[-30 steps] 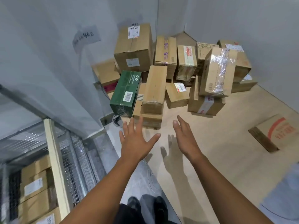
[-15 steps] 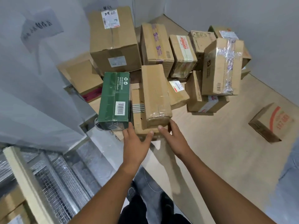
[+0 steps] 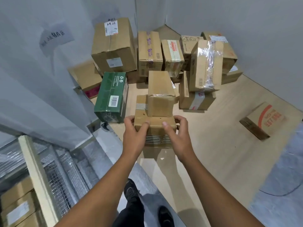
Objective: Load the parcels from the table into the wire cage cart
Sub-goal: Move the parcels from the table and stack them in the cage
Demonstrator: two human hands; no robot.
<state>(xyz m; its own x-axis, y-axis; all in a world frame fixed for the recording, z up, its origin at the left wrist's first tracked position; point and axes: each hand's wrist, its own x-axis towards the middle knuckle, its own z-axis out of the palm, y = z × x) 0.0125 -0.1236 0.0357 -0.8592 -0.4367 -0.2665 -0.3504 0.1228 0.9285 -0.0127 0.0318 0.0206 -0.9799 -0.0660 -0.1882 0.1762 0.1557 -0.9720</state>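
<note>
At lower left, the wire-mesh cage cart [image 3: 54, 169] holds stacked brown cardboard boxes [image 3: 18, 202] bearing white labels. Beyond it the pale wooden table [image 3: 221, 153] carries a heap of brown parcels [image 3: 164, 51] in the room's corner, a green carton with a barcode label [image 3: 111, 94] at the heap's left side. Nearer the person is a flat brown cardboard box with black stripes [image 3: 154, 126], a smaller taped brown box [image 3: 159, 94] resting on top. The left hand [image 3: 134, 133] and right hand [image 3: 177, 135] grip its near corners, thumbs on the near edge, fingers curled round the sides. Half a second earlier this pair sat against the green carton; now it stands apart from it, drawn toward the person.
</note>
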